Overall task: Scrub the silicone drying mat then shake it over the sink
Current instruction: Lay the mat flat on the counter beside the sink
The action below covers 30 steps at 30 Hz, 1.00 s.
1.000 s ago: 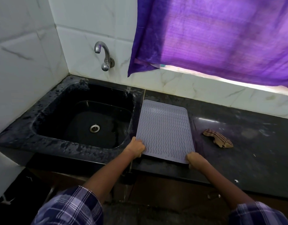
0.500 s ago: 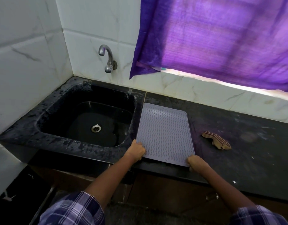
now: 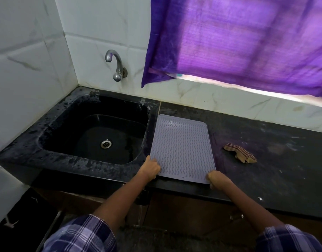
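On the black counter, just right of the sink: grey silicone drying mat lies flat. Left hand grips its near-left corner, fingers curled over the edge. Right hand grips the near-right corner, fingers curled. Checked cloth sits to the right, apart from the mat.

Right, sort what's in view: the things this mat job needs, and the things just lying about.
Needed for the job:
silicone mat, gripped at its near corners by the left hand and right hand
sink
tap
checked cloth, possibly for scrubbing

Just there:
purple curtain
counter
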### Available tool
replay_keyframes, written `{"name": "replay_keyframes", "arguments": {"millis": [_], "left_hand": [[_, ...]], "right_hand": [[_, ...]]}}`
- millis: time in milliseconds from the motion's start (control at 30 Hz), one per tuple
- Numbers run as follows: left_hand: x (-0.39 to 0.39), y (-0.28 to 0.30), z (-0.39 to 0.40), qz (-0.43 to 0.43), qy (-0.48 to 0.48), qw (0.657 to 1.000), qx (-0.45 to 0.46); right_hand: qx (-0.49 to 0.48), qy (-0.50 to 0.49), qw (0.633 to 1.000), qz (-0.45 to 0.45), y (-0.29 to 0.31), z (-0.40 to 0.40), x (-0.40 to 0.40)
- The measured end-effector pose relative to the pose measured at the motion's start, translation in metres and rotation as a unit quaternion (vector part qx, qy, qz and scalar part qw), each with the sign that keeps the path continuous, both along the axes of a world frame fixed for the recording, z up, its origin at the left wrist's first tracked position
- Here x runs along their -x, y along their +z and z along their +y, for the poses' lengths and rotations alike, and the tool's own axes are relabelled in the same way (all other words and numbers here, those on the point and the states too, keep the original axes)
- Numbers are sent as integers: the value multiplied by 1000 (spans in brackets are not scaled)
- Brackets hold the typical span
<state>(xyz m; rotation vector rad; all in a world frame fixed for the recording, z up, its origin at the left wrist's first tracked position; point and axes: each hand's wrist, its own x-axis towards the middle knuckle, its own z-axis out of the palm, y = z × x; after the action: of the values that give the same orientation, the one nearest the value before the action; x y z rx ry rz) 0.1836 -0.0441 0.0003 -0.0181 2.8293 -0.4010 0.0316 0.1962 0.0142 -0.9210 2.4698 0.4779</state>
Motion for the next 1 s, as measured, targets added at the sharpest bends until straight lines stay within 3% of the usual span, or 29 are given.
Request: {"name": "replay_keyframes", "arguments": {"millis": [300, 433, 633, 1000], "left_hand": [[-3, -1, 0, -5, -34, 999, 29], [4, 20, -26, 19, 51, 997, -49], [18, 31, -30, 54, 139, 985, -90], [54, 15, 34, 20, 78, 997, -19]], "right_hand": [[20, -30, 999, -2, 3, -6, -4], [145, -86, 986, 16, 32, -7, 10], [348, -104, 928, 82, 43, -25, 6], [305, -223, 920, 104, 0, 40, 25]]}}
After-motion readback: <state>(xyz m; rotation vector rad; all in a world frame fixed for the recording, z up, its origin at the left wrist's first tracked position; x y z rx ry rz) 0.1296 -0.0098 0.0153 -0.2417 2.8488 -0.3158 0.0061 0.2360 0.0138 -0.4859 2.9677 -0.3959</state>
